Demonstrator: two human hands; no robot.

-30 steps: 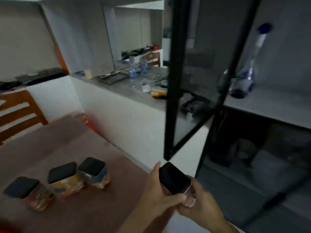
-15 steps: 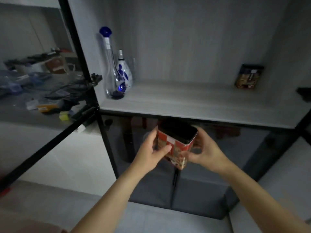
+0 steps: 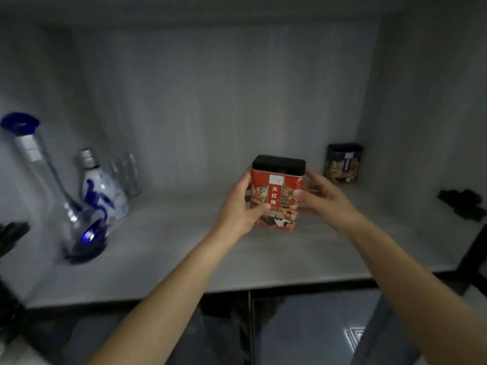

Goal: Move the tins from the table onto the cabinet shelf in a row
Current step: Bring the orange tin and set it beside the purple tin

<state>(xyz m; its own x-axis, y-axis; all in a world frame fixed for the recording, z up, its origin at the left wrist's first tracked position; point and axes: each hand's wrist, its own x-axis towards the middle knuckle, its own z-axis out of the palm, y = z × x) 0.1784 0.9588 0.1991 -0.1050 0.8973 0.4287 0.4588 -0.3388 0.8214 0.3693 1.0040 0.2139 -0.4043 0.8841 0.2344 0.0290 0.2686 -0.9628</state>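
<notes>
Both hands are closed around one red tin point(image 3: 276, 198), which stands upright between them over the cabinet shelf point(image 3: 184, 248). The left hand point(image 3: 242, 209) presses against the tin's left side, with its thumb laid across the lower left of the printed front and its fingers wrapped out of sight behind. The right hand point(image 3: 320, 196) holds the opposite side, its fingers curled against the tin's right edge and partly blurred. The tin's black lid point(image 3: 278, 163) rises above both hands, and its bottom edge sits below the left thumb, close to the shelf surface; whether it touches the shelf cannot be told. The front panel faces the camera and carries a vertical red label with white characters.

Beyond the right hand, further back and toward the right wall, a dark tin point(image 3: 342, 164) with a dark lid stands upright on the shelf, well apart from the held tin. Far out from the left hand, at the shelf's left end, stand a tall clear bottle point(image 3: 52, 185) with a blue stopper and, just behind it, a white bottle with blue markings point(image 3: 101, 191) and a silver cap. Some clear glassware point(image 3: 126, 175) sits beside that, too blurred to tell apart. Both forearms reach in over the shelf's dark front edge.
</notes>
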